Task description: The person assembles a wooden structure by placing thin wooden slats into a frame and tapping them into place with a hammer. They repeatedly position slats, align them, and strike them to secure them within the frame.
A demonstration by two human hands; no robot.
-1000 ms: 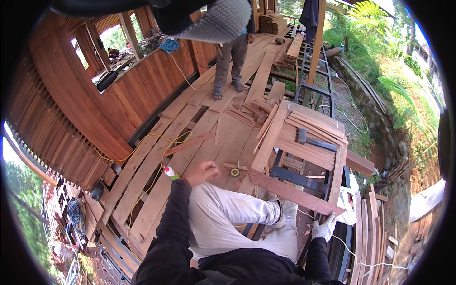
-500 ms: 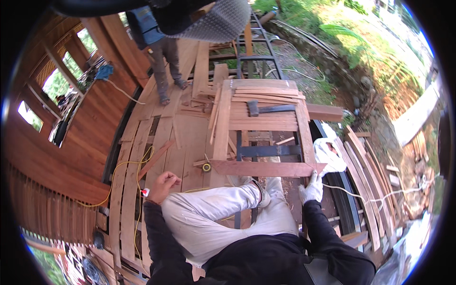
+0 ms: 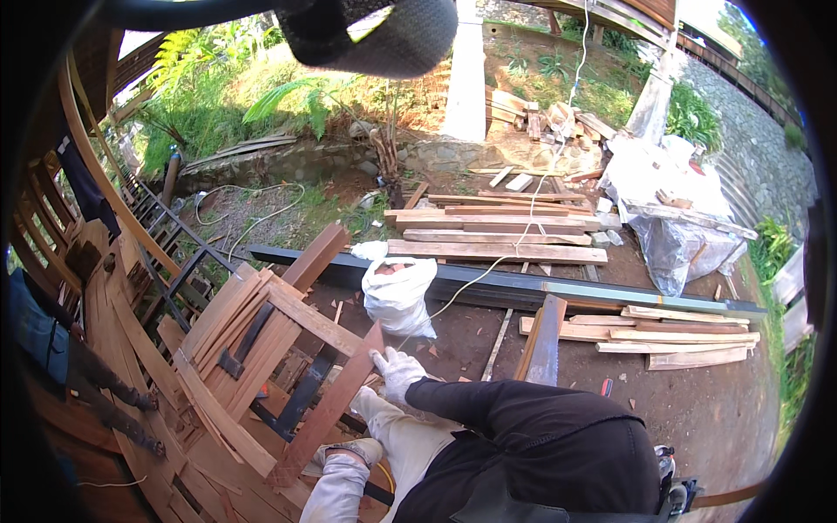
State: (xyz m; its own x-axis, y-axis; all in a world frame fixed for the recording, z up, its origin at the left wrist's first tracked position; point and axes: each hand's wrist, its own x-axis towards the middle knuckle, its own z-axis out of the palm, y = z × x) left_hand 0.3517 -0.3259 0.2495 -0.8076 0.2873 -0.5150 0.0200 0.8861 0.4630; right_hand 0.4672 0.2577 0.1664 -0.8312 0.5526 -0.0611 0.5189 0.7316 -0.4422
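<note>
My right hand (image 3: 401, 373), in a white work glove, grips the pointed end of a reddish-brown wooden board (image 3: 327, 410). This board lies across the near end of a low wooden bench (image 3: 318, 318), and its far end rests by my bent leg. A dark hatchet (image 3: 233, 363) lies on the thin wooden strips (image 3: 270, 349) stacked on the bench. My left hand is out of view.
A stuffed white sack (image 3: 399, 296) stands beyond my right hand. Long dark metal beams (image 3: 488, 283) cross behind it. A handsaw (image 3: 546, 344) leans near my right arm. Timber piles (image 3: 497, 240) lie farther off. Another person (image 3: 96, 383) stands at the left.
My view has swung to the right, toward the yard. My left hand has left the picture. The right hand remains at the board's end.
</note>
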